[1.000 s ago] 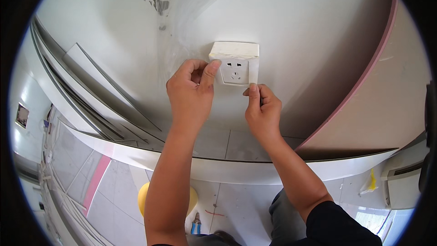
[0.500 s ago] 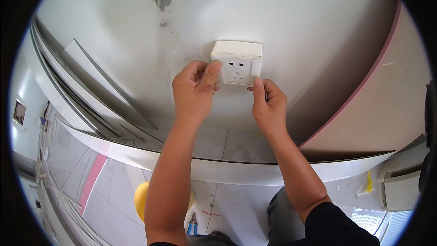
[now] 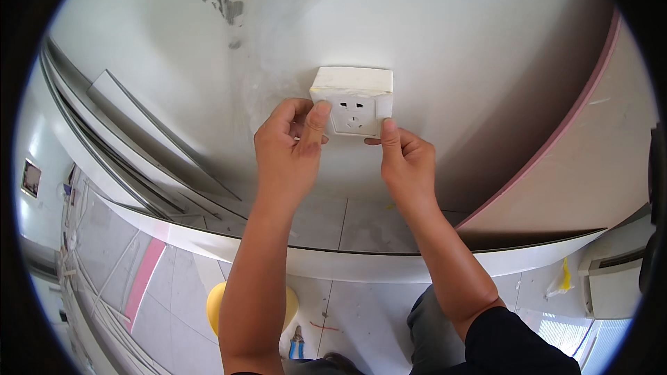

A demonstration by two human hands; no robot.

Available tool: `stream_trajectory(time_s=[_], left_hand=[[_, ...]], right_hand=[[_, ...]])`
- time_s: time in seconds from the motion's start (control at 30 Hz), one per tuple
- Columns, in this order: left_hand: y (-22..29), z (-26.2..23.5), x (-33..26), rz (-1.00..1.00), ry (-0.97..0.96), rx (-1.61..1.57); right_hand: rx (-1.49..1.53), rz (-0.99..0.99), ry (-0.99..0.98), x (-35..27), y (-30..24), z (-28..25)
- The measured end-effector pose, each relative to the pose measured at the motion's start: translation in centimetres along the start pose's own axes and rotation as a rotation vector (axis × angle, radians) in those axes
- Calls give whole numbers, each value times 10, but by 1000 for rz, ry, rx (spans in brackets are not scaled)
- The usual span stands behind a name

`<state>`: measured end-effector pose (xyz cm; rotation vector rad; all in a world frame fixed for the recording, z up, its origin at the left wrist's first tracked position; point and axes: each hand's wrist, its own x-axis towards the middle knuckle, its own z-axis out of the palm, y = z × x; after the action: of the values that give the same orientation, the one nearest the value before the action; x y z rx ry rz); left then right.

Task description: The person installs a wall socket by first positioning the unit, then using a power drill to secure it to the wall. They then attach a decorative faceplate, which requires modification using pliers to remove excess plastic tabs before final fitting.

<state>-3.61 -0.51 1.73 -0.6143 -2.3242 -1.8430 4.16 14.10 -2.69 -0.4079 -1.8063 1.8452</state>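
A white wall socket (image 3: pixel 352 115) with dark slots sits on a white surface-mounted box (image 3: pixel 353 78) on the pale wall. My left hand (image 3: pixel 288 142) pinches the socket's left edge, its thumb lying on the front of the plate and the fingers curled beside it. At the lower right corner, my right hand (image 3: pixel 408 160) has its thumb pressed on the plate, with the fingers bent behind and below. Whether any gap lies between plate and box cannot be made out. The fingertips of both hands are partly hidden.
Long white boards (image 3: pixel 139 132) lean at the left, and a large pink-edged panel (image 3: pixel 577 146) stands at the right. A low white strip (image 3: pixel 354 264) crosses in front of me. Blue-handled pliers (image 3: pixel 297 344) and a yellow round object (image 3: pixel 216 302) are near my feet.
The view has shifted slightly, so the socket appears a little lower and further left. Both hands keep their grip at the plate's edges.
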Motion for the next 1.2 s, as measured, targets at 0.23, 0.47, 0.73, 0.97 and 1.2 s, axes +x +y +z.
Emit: stream_trajectory(time_s=[0.23,0.47,0.73,0.97,1.2], left_hand=[[-12,-8,3,-5,-10,-16],[-13,6,-6,210,82,188],[-6,0,-7,112,37,221],[4,-10,-2,-174,44,45],[37,12,-9,356,379,402]], right_hand=[[-26,-134,38,4,14,7],[-31,-97,119,-5,11,10],[-52,-142,146,-8,13,13],[-40,-134,128,-6,15,15],[-31,-186,131,-6,23,18]])
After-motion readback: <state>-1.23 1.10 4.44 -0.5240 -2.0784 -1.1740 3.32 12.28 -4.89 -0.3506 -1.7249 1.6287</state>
